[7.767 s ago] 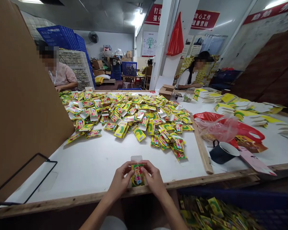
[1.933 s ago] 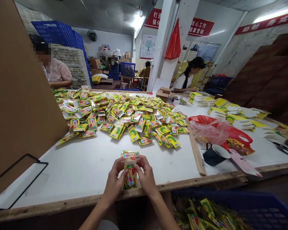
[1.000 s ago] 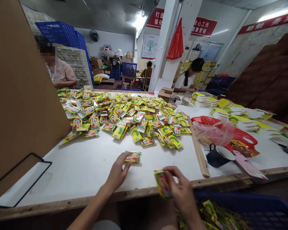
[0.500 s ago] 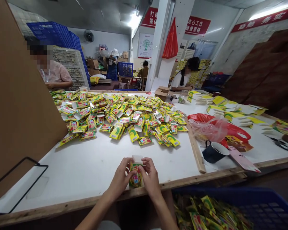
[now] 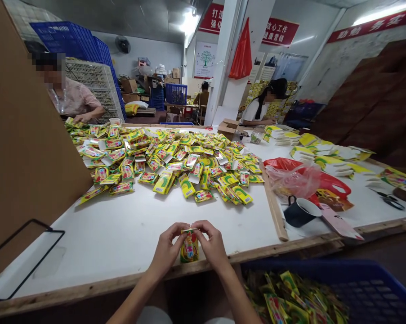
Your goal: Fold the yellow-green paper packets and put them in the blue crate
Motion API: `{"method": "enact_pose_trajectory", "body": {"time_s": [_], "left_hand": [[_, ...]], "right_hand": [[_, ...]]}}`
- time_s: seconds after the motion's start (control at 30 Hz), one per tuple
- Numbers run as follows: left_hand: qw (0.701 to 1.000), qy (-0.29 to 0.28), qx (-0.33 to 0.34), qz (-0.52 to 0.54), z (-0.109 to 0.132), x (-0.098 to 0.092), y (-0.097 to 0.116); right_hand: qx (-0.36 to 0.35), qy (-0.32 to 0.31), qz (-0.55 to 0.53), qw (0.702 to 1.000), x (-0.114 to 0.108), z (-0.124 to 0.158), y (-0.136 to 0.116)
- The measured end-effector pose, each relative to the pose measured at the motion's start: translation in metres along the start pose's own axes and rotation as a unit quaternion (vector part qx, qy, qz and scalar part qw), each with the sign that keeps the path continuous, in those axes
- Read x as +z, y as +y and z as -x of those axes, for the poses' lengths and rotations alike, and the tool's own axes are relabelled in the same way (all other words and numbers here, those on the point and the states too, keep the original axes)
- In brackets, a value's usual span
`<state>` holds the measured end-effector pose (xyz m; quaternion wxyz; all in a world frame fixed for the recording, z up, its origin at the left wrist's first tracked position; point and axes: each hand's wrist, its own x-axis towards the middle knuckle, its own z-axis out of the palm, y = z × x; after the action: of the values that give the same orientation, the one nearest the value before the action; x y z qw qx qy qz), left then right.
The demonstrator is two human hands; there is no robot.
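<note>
A small printed box [image 5: 189, 248], yellow, green and red, stands upright at the near edge of the white table [image 5: 115, 234]. My left hand [image 5: 169, 245] pinches its upper left side, and my right hand [image 5: 209, 245] grips its upper right side. Thumbs press on the front just below the top, while the fingertips meet over the top flap. Beyond my hands spreads a big heap of similar small boxes [image 5: 164, 182], some with white flaps standing up.
A cardboard sheet [image 5: 30, 148] and a bent black wire stand [image 5: 37, 225] are at left. Right of a wooden strip [image 5: 275, 207] are a dark mug [image 5: 299, 213], plastic bags [image 5: 290, 175] and scissors [image 5: 391, 200]. A blue crate [image 5: 374, 288] of packets sits below right. Co-workers sit beyond.
The box's white top flap, upright before, is now folded down under my fingers. Both hands have closed in over the top. The co-worker at left has reached a hand to the heap.
</note>
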<state>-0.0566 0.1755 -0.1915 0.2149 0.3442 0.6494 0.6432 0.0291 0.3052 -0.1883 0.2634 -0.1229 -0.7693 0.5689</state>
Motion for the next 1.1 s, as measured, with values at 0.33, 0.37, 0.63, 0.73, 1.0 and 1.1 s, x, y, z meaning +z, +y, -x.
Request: {"method": "enact_pose_trajectory", "body": {"time_s": [0.33,0.37,0.63,0.73,1.0,1.1], "left_hand": [[0.996,0.073,-0.055,-0.012,-0.002,0.004,0.007],[0.995,0.077,-0.055,-0.009,-0.002,0.004,0.006],[0.999,0.024,-0.003,-0.047,0.008,-0.005,0.002],[0.997,-0.002,0.02,-0.075,0.012,-0.007,0.007],[0.956,0.141,0.056,-0.252,-0.077,-0.05,-0.008],[0.89,0.215,0.015,-0.401,-0.131,-0.076,-0.022]], "right_hand": [[0.056,0.01,0.013,0.998,0.006,-0.005,-0.011],[0.057,0.01,0.014,0.998,0.005,-0.006,-0.011],[0.052,-0.029,-0.044,0.997,0.002,0.003,-0.004],[0.05,-0.03,-0.058,0.997,0.005,0.004,-0.003],[0.057,0.127,0.193,0.971,-0.099,0.045,-0.032],[0.047,0.181,0.317,0.93,-0.147,0.069,-0.038]]}}
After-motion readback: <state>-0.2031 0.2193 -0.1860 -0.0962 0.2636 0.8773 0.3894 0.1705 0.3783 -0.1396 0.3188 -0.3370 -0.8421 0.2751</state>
